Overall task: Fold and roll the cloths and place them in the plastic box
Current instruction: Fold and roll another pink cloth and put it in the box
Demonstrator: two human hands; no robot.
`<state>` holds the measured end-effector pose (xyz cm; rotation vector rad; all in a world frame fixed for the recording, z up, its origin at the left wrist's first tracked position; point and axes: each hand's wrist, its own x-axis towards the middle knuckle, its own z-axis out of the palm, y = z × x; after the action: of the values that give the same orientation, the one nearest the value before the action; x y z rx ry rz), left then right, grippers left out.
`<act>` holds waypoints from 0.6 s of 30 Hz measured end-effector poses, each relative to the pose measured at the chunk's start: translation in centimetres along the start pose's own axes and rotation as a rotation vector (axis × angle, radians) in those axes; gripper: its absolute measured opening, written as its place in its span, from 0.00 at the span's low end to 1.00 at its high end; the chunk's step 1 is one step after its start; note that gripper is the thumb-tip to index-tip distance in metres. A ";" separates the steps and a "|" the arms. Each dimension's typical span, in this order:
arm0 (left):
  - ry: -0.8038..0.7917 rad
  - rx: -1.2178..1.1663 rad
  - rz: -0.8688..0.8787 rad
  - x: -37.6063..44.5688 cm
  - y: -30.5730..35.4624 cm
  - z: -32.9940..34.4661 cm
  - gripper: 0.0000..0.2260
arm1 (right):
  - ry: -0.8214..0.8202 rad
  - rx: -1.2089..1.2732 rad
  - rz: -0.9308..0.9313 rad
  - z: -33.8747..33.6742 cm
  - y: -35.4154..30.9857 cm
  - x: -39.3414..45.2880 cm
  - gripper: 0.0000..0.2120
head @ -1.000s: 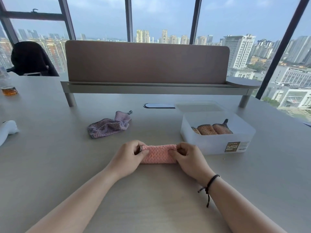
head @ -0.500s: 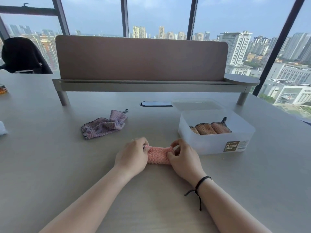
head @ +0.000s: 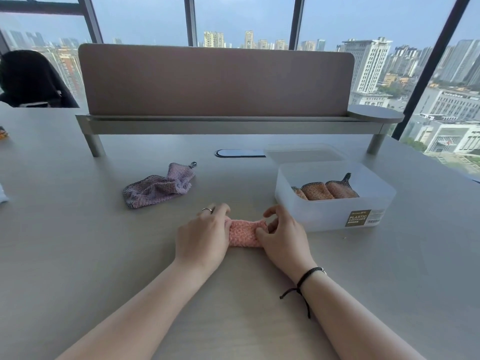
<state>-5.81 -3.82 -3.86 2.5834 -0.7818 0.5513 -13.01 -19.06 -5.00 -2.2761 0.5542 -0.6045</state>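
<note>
Both hands, left hand [head: 202, 236] and right hand [head: 281, 236], clamped on pink roll [head: 244, 233]; long axis left-right; plastic box [head: 335, 216] just beside your right hand.

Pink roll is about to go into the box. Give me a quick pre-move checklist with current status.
1. Both hands on the pink cloth: ok, left hand and right hand grip its ends.
2. Roll finished and tight: cannot tell, hands cover both ends.
3. Plastic box open: ok, lid off.
4. Space in box: ok, the rolled cloths sit at the back, with room left in front of them.
5. Path to box: ok, nothing between.
6. Purple cloth: not ok, still crumpled.
</note>
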 end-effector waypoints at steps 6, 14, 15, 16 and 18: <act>-0.072 0.088 0.389 -1.9 1.1 0.4 0.21 | 0.025 0.036 0.001 0.1 -0.1 0.1 0.10; -0.409 0.027 0.325 -3.4 1.4 0.3 0.40 | 0.194 -0.115 -0.289 -0.1 -0.5 -1.1 0.06; -0.413 0.025 0.330 -3.3 1.4 0.2 0.39 | 0.223 -0.154 -0.409 0.0 -0.7 -1.4 0.07; -0.420 0.029 0.332 -3.2 1.3 0.2 0.39 | 0.214 -0.189 -0.507 0.1 -0.8 -1.6 0.10; -0.443 0.046 0.343 -3.0 1.1 0.2 0.39 | 0.017 -0.254 -0.573 0.3 -1.2 -1.8 0.19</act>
<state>-8.67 -3.43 -5.16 2.6616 -1.3874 0.0790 -14.00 -17.15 -4.86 -2.6878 -0.0349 -0.8653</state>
